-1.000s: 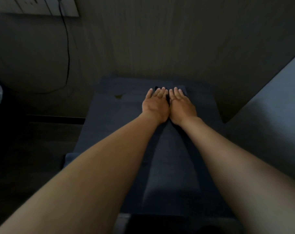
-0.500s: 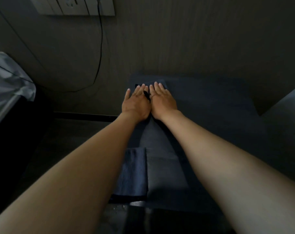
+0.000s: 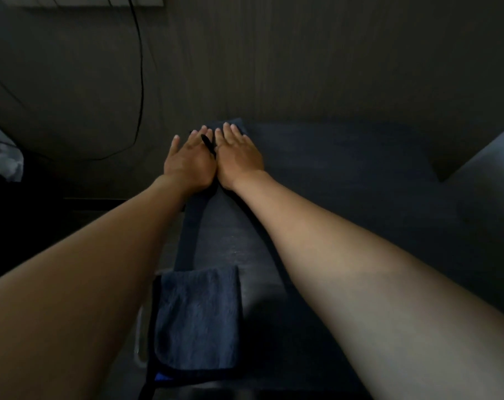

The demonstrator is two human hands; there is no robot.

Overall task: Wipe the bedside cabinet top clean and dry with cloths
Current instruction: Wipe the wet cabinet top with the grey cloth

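Both hands lay flat and open, left hand (image 3: 187, 163) and right hand (image 3: 239, 153) side by side, pressing a dark blue cloth (image 3: 233, 125) at the far left corner of the cabinet worktop (image 3: 346, 168). A second cloth (image 3: 197, 319), fuzzy dark blue with black edging, sat folded at the near edge between the forearms. The top was dark and matte.

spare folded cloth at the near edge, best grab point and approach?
Take the folded cloth by its right edge, coming down from above with the right hand. It lies flat on the cabinet top, that side is bare, and the left forearm covers part of its left side. Pinch thumb under, fingers on top.
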